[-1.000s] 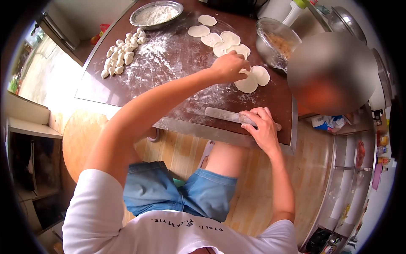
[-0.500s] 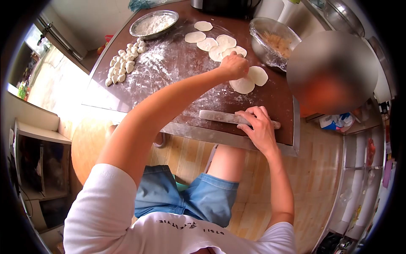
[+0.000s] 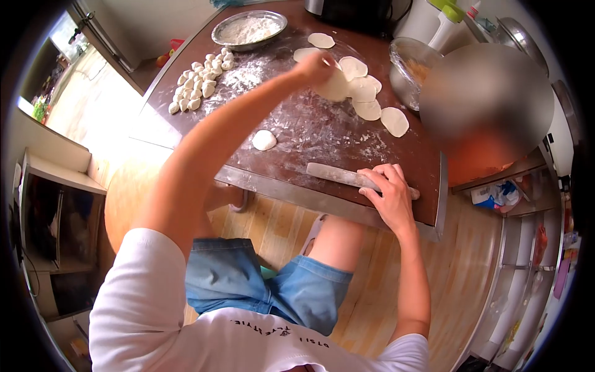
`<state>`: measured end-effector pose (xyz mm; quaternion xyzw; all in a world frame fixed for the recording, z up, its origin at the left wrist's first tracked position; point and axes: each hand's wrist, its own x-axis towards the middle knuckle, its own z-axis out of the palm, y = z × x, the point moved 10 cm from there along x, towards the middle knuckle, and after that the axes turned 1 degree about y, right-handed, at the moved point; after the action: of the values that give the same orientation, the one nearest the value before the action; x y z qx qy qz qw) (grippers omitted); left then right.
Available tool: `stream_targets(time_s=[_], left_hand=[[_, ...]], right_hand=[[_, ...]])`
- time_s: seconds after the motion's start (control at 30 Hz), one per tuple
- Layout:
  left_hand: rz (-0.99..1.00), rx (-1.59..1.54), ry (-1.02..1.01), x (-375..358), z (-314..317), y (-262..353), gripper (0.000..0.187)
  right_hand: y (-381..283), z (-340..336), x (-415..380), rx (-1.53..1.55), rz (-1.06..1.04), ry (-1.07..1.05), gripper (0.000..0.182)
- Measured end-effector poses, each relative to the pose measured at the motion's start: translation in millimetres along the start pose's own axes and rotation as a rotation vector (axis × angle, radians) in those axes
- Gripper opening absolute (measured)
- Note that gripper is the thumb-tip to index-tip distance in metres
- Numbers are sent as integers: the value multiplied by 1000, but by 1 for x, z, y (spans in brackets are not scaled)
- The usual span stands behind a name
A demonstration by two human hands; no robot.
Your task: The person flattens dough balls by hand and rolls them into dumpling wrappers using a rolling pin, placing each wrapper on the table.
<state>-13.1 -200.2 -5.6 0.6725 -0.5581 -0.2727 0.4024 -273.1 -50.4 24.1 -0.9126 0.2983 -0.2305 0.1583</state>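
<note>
1. Lifted now: the left hand (image 3: 316,65) has left the pair of wrappers at the near right and swung to twelve o'clock, pinching a rolled wrapper (image 3: 334,87) that hangs from its fingers above the row.
2. That wrapper hovers just over the line of flat wrappers (image 3: 362,90), which runs from twelve o'clock down toward two o'clock on the floured table (image 3: 291,133).
3. Right hand (image 3: 387,189) sits at five o'clock, fingers curled over the rolling pin (image 3: 338,175), which lies flat near the table's front edge.
4. A small dough ball (image 3: 264,140) has come into view, alone at the table's centre, well apart from both hands.
5. Out at ten o'clock, a cluster of dough pieces (image 3: 195,84) waits; beyond it, at eleven o'clock, a metal flour pan (image 3: 249,28).
6. At one o'clock, a glass bowl (image 3: 406,62) stands beside another person, blurred, at the table's right.
</note>
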Motion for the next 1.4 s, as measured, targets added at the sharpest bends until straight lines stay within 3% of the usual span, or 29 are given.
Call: stream_targets(time_s=[0.1, 0.13, 0.2, 0.27, 0.33, 0.4, 0.5, 0.6, 0.63, 0.67, 0.7, 0.77, 0.83, 0.93, 1.07, 1.13, 1.2, 1.3, 1.4], left_hand=[[252, 843, 247, -9, -94, 0, 27], [405, 874, 374, -37, -113, 14, 22], [282, 607, -98, -70, -101, 4, 20], [312, 369, -412, -126, -68, 0, 17], [382, 424, -356, -156, -55, -10, 20], [241, 396, -402, -163, -47, -19, 18], [201, 362, -499, -173, -36, -17, 12], [292, 450, -393, -173, -36, -7, 9], [181, 372, -385, -173, -40, -3, 8], [213, 343, -360, -170, -36, 0, 9], [241, 310, -336, -168, -33, 0, 9], [330, 247, -285, -165, -29, 4, 11], [358, 237, -366, -165, -24, 4, 11], [371, 255, -410, -159, -22, 2, 13], [306, 475, -483, -136, -9, -11, 15], [444, 500, -478, -140, -3, -1, 19], [363, 513, -616, -144, 8, -9, 15], [105, 309, -613, -146, -5, -18, 18], [341, 368, -442, -143, -15, 3, 19]], right_hand=[[-9, 5, 6, -6, -29, -50, 37], [-11, 8, 9, -3, -39, -66, 38], [-17, 15, 13, 4, -50, -88, 40], [-26, 23, 22, 9, -65, -135, 42], [-41, 31, 33, 30, -137, -109, 42], [-59, 38, 43, 10, -199, -86, 44], [-81, 54, 49, -19, -233, -92, 44], [-82, 71, 53, -34, -231, -137, 42], [-82, 73, 54, -29, -227, -145, 42], [-83, 75, 55, -26, -223, -155, 41], [-81, 79, 54, -13, -207, -207, 36], [-86, 77, 54, -117, -180, -107, 38], [-80, 83, 60, -193, -125, -43, 50], [-49, 102, 98, -467, 6, 28, 50], [-28, 112, 142, -468, 70, -17, 54], [-40, 111, 115, -415, 57, -62, 53], [-60, 105, 76, -332, 52, -132, 53], [-61, 106, 64, -314, 82, -150, 52], [-39, 108, 120, -410, 101, -8, 51]])
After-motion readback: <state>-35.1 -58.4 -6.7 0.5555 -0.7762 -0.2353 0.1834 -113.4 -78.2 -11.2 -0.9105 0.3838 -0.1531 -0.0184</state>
